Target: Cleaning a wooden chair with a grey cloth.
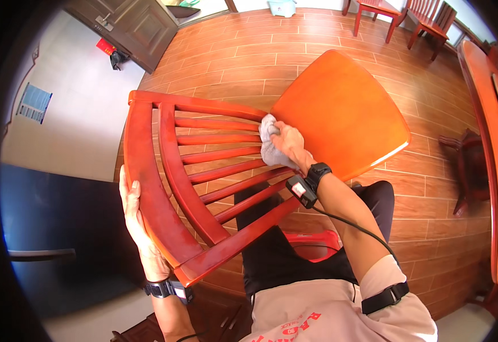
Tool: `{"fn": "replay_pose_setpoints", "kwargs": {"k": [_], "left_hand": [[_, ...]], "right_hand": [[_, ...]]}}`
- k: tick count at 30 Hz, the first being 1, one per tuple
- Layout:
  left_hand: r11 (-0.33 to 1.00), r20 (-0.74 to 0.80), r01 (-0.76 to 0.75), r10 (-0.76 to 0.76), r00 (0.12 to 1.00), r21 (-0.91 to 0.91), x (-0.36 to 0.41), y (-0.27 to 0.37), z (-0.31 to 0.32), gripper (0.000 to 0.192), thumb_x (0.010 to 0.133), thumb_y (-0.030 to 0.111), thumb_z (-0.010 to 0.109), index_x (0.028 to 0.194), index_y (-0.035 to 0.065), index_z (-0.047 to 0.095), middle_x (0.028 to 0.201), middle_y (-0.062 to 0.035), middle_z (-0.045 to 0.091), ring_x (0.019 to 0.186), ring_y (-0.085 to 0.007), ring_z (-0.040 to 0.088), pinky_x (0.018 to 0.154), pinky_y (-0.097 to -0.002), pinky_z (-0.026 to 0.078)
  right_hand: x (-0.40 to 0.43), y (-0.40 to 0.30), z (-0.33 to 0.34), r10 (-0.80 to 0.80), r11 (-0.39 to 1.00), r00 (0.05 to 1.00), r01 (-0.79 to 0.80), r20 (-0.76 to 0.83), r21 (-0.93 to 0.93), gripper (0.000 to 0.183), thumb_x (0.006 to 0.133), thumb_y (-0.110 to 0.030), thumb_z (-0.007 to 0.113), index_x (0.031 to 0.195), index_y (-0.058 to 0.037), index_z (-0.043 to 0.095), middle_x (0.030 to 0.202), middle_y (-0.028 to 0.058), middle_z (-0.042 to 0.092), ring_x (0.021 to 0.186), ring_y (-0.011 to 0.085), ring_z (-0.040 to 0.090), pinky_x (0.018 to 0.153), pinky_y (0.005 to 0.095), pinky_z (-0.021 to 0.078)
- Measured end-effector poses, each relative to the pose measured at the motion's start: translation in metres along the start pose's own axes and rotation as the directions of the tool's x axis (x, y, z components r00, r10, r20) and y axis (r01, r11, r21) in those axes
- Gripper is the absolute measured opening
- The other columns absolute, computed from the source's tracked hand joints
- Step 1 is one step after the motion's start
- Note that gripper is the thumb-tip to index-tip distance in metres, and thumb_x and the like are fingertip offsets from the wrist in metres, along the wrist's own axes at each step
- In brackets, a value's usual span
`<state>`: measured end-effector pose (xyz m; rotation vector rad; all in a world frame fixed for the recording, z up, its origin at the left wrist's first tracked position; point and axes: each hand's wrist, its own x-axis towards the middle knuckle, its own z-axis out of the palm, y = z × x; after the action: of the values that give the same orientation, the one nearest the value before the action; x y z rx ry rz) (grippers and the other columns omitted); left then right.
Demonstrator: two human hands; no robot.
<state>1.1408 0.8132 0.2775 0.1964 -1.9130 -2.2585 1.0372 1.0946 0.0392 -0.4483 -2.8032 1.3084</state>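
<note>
A reddish wooden chair stands before me, its slatted backrest [195, 171] toward the left and its glossy orange seat [343, 115] toward the upper right. My right hand [289, 139] presses a light grey cloth [271, 149] against the lower ends of the slats, where the backrest meets the seat. Around the outer edge of the chair's top rail [144, 158], my left hand [133, 209] is wrapped, with the thumb on the near face and the other fingers partly hidden. Both wrists carry a strap with a small black device.
A red plastic stool [313, 243] shows between my legs. At the right is a wooden table [488, 162]. More wooden chairs [428, 25] and a light blue bin [282, 7] stand at the far wall. A dark blue cabinet-like appliance [69, 226] is at the left, below an open door [133, 30].
</note>
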Motion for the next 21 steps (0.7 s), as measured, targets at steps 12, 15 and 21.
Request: {"fn": "replay_pose_setpoints", "kwargs": {"k": [12,15,21], "left_hand": [[0.999,0.003,0.006,-0.006,1.000,-0.038,0.006,0.000,-0.005,0.050,0.097,0.025,0.046,0.144,0.0126,0.034,0.140,-0.0090,0.044,0.120,-0.0256,0.050,0.098,-0.0410,0.043],[1.000,0.011,0.015,-0.015,1.000,-0.022,0.007,-0.003,-0.004,0.051,0.096,0.026,0.047,0.144,0.0132,0.034,0.141,-0.0086,0.043,0.120,-0.0259,0.049,0.099,-0.0425,0.042],[0.999,0.026,-0.022,0.023,0.999,-0.035,0.000,0.001,0.003,0.052,0.097,0.027,0.044,0.145,0.0123,0.033,0.143,-0.0093,0.041,0.123,-0.0258,0.047,0.103,-0.0395,0.039]], "right_hand": [[-0.058,0.025,-0.004,0.145,0.973,0.950,-0.187,0.277,0.133,0.071,0.075,-0.050,0.059,0.132,-0.0082,0.050,0.114,0.0219,0.064,0.109,0.0368,0.060,0.093,0.0425,0.0458],[-0.081,-0.016,-0.015,0.003,0.971,0.973,-0.058,0.231,0.232,0.063,0.074,-0.049,0.061,0.120,-0.0081,0.055,0.105,0.0205,0.067,0.101,0.0360,0.064,0.087,0.0436,0.0486],[-0.142,-0.147,-0.029,-0.474,0.801,0.864,0.343,0.169,0.490,0.060,0.075,-0.044,0.065,0.121,-0.0067,0.055,0.098,0.0242,0.065,0.091,0.0400,0.063,0.079,0.0453,0.0496]]}}
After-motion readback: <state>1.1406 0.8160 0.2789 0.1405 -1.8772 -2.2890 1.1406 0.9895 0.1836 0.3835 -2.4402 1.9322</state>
